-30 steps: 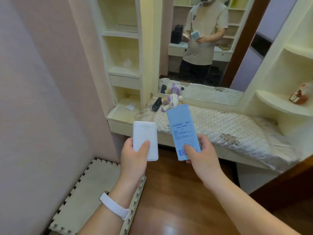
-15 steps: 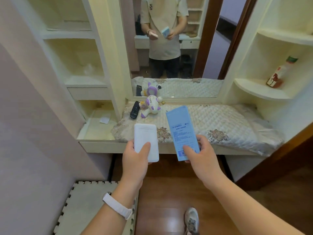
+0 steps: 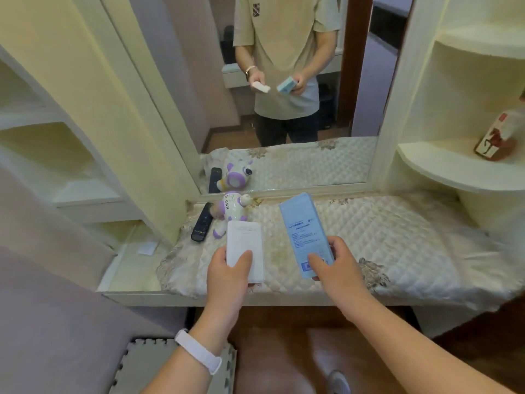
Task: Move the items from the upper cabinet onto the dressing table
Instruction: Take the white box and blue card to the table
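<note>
Blue box [image 3: 304,234] in right hand [image 3: 332,265], white power-bank-like slab [image 3: 245,250] in left hand [image 3: 227,275]; both hands grasping by the near ends, items above the quilted desk [image 3: 383,240], not yet set down. Risks, judged: slab could knock the toy [image 3: 230,209] or remote [image 3: 202,221] just beyond; soft, rumpled cover could tip the box.

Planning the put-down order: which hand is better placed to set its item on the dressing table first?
Probably right: the right hand holds the blue box over bare quilted cover; the left hand's white box is beside the toy.
</note>
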Demonstrator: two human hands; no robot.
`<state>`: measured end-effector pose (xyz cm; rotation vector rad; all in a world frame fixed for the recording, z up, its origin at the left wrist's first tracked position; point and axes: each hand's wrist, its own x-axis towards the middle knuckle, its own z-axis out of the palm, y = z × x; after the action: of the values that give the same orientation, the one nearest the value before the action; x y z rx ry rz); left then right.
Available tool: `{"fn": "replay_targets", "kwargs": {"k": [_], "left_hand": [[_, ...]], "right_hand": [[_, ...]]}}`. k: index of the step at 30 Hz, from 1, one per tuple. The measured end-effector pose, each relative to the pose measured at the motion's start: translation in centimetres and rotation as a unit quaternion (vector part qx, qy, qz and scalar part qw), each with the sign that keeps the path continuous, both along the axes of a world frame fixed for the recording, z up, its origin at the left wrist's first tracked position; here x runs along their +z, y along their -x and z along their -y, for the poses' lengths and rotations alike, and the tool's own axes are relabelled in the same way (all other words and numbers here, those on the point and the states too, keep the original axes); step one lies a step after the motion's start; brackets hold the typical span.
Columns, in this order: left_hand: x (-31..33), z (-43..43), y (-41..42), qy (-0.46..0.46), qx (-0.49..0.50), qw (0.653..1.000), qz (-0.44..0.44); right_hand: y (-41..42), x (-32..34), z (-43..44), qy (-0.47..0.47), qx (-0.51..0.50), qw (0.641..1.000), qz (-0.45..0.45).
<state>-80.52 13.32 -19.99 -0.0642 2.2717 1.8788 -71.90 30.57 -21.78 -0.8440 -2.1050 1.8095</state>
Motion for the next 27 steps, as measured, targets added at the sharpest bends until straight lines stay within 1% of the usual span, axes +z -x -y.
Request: {"fn": "replay_targets", "kwargs": {"k": [5,9,15,18,27], "left_hand": [[-0.7,-6.3,2.4,0.000,0.023,0.999,0.023],[-1.3,-9.1,3.8,0.000,0.033,0.999,0.037],[-4.4,-10.9,7.2,0.033,0.045,0.997,0.060],[-6.5,-11.5,9.0,0.042,0.053,0.995,0.079],[-13.6,-12.6,16.2,0.059,0.036,0.983,0.168]], "right_hand": [[2.9,-1.5,-6.8,0.012,0.008,1.000,0.011],[4.5,-3.0,-9.6,0.034,0.012,0.999,0.030],[7.4,-5.5,-11.3,0.056,0.019,0.996,0.065],[9.1,-6.9,-11.7,0.058,0.036,0.993,0.098],[15.8,-11.6,-13.4,0.075,0.052,0.976,0.196]]}}
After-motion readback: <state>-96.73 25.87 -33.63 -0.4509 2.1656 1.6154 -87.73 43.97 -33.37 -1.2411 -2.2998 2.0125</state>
